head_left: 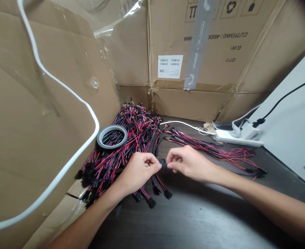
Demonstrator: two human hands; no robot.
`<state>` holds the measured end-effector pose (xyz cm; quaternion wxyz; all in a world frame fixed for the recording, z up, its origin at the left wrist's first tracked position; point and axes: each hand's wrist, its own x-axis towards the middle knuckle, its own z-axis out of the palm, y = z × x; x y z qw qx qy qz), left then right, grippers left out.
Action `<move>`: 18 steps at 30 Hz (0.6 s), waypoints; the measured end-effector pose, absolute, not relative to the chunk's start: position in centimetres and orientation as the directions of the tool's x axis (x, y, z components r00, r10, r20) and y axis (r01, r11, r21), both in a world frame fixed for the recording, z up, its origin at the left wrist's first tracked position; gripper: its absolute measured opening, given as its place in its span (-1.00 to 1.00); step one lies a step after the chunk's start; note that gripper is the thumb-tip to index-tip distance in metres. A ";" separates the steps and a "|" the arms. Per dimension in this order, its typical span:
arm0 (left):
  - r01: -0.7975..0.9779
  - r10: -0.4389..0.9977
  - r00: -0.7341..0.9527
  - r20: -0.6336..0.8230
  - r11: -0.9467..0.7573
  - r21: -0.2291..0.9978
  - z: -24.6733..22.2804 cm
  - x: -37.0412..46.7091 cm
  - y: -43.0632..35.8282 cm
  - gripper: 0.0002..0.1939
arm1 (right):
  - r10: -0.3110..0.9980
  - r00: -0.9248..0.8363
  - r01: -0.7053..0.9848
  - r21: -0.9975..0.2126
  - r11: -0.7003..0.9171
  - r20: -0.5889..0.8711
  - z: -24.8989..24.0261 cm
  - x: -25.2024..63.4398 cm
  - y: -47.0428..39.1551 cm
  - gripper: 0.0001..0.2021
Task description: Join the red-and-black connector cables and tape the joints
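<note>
A short piece of black tape (163, 163) is stretched between my two hands. My left hand (145, 169) pinches its left end between thumb and forefinger, the other fingers curled. At the opposite end, my right hand (186, 162) pinches it the same way. Behind and left of my left hand lies a large pile of red, blue and black wire leads (131, 138) with black connectors. A roll of black tape (98, 140) with a grey core rests on that pile. Beyond my right hand is a smaller bundle of similar leads (206, 143).
Cardboard boxes (131, 52) wall in the back and left. A white power strip (238, 136) with plugs sits at the back right, beside a white panel (292, 114). A thick white cable (72, 91) hangs across the left. Dark wood tabletop (183, 214) lies in front.
</note>
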<state>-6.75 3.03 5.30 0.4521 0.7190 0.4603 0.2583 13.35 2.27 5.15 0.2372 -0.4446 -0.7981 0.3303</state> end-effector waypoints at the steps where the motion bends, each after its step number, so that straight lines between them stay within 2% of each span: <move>1: 0.441 0.898 0.439 -0.037 -0.179 0.879 5.3 -6.8 3.0 -0.81 | 0.869 -0.484 0.574 -0.714 0.402 0.100 4.9 13.4 2.3 -0.92; 5: 0.497 0.905 0.425 0.022 -0.254 0.830 5.0 -6.9 3.1 -0.79 | 0.840 -0.504 0.637 -0.571 0.519 0.201 4.3 13.2 2.1 -0.86; 8: 0.515 0.922 0.380 0.069 -0.273 0.813 4.9 -6.9 3.1 -0.81 | 0.819 -0.516 0.639 -0.524 0.563 0.250 4.3 13.1 2.0 -0.86; 11: 0.531 0.917 0.382 0.114 -0.319 0.785 4.8 -6.9 2.9 -0.79 | 0.818 -0.513 0.637 -0.523 0.566 0.259 4.5 13.0 2.1 -0.88; 14: 0.545 0.859 0.481 0.177 -0.450 0.707 4.9 -6.8 2.7 -0.94 | 0.832 -0.501 0.627 -0.564 0.538 0.237 4.7 13.0 2.3 -0.89; 18: 0.542 0.800 0.557 0.225 -0.555 0.631 5.1 -6.8 2.6 -0.85 | 0.850 -0.486 0.617 -0.610 0.497 0.201 4.7 13.1 2.6 -0.89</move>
